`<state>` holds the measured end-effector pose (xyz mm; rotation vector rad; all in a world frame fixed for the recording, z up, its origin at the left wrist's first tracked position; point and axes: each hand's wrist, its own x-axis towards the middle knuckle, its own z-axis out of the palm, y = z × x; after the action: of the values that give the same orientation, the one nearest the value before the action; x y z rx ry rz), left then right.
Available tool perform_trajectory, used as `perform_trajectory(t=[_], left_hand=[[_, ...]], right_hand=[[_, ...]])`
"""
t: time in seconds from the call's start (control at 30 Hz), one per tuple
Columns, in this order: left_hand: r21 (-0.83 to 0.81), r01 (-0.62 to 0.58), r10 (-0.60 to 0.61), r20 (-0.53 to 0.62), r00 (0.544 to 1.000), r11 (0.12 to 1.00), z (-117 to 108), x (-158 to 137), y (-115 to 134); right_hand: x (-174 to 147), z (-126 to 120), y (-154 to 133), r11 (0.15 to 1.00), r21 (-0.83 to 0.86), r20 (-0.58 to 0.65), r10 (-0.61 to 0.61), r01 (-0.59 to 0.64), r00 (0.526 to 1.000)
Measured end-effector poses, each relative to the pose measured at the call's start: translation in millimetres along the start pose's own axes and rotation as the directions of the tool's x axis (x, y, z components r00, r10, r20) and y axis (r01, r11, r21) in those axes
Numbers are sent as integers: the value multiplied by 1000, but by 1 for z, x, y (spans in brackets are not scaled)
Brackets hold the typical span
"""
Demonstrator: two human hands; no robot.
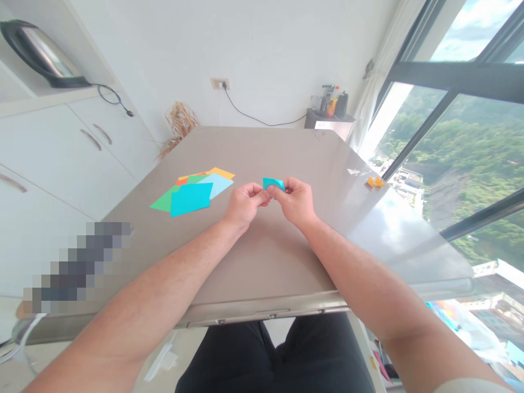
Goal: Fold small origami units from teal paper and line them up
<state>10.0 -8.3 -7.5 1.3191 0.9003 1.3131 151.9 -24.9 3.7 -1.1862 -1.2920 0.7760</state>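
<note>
I see both hands meeting over the middle of the table (286,262). My left hand (244,204) and right hand (295,201) sit side by side, pinching a small folded paper (273,184) between their fingertips, just above the tabletop. Left of the hands, a spread of paper sheets (192,194) lies flat on the table, overlapping one another. Far to the right, near the table's window-side edge, rests a small folded paper piece (375,182), well apart from the hands. Behind the table, against the wall, stands a small cabinet (329,123) with bottles (332,101) on top. A wall socket (220,83) sits above the table's far edge. A kettle (43,54) stands on the shelf at far left.
</note>
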Motion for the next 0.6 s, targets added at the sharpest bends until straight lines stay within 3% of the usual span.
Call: perform_trajectory(t=[0.43, 0.6], left_hand=[[-35, 11, -13, -54, 998, 999, 1, 0, 0], [-99, 18, -18, 1, 1000, 995, -1, 0, 2]], right_hand=[[2, -3, 4, 1000, 15, 45, -22, 21, 999], [1, -6, 0, 996, -83, 109, 34, -25, 994]])
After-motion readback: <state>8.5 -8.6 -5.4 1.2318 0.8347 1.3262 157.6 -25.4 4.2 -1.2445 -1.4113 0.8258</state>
